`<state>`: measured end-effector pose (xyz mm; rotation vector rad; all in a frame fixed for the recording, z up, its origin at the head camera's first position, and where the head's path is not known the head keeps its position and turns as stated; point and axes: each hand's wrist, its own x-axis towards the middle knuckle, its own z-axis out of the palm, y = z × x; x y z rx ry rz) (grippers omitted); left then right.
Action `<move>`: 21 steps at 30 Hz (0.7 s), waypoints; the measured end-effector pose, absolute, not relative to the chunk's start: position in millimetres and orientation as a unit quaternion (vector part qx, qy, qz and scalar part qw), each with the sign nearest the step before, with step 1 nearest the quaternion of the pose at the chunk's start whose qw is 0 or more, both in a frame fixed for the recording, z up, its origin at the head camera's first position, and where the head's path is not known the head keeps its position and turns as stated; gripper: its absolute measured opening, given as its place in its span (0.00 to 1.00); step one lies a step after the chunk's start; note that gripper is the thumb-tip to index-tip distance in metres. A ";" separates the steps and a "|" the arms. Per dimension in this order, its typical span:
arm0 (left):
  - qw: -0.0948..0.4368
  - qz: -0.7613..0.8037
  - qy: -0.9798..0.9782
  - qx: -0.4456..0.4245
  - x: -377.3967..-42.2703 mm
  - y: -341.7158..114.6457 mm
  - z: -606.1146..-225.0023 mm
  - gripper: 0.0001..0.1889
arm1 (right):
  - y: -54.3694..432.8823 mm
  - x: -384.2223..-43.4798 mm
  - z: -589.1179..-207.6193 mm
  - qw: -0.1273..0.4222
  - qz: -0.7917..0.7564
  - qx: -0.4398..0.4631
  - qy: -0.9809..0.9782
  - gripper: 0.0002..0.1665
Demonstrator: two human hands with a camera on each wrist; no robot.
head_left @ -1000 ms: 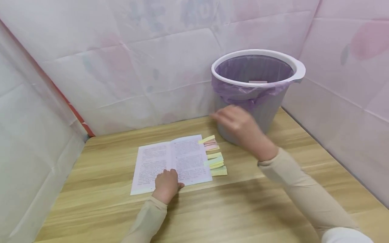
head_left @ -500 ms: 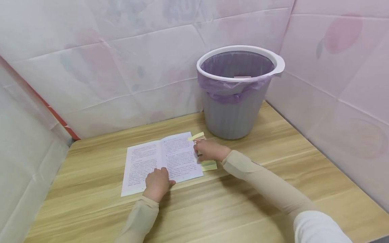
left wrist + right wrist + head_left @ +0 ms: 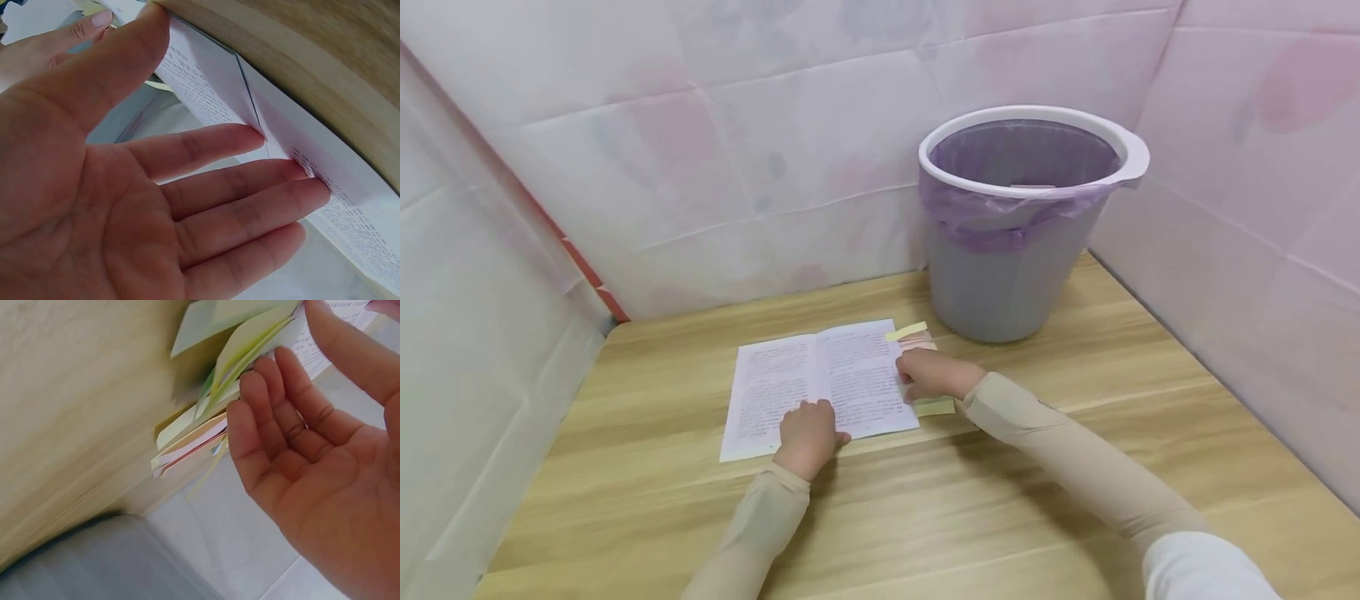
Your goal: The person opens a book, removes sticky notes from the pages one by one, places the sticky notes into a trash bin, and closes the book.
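An open book [image 3: 865,379] lies on the wooden table, with printed text on both pages. My left hand [image 3: 807,437] holds it down at the lower middle, near the fold. In the left wrist view, the left hand's fingers [image 3: 250,187] reach straight across the pages and the thumb is at the edge. Coloured sticky tabs [image 3: 194,434], yellow, green and pink, stick out from the book's right edge. There my right hand [image 3: 936,372] bends its fingers and thumb around a yellow-green sticky tab [image 3: 240,353]. In the head view this hand hides the middle tabs.
Behind the book to the right stands a grey waste bin [image 3: 1000,283] with a white rim and a purple liner [image 3: 981,221]. A pale pink piece [image 3: 1032,186] shows inside it. Patterned sheeting [image 3: 820,167] encloses the wooden table [image 3: 647,367] at the back and sides.
My right hand has come from in front of the bin down to the tabs at the book's right edge, staying there since half a second ago. My left hand keeps its place on the book.
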<state>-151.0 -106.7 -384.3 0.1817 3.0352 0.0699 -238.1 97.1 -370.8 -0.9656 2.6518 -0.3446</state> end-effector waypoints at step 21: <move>0.081 0.021 0.996 0.034 -156.7 -105.5 -384.5 0.29 | 104.6 -232.1 -378.4 0.088 -0.170 -0.319 0.928 0.06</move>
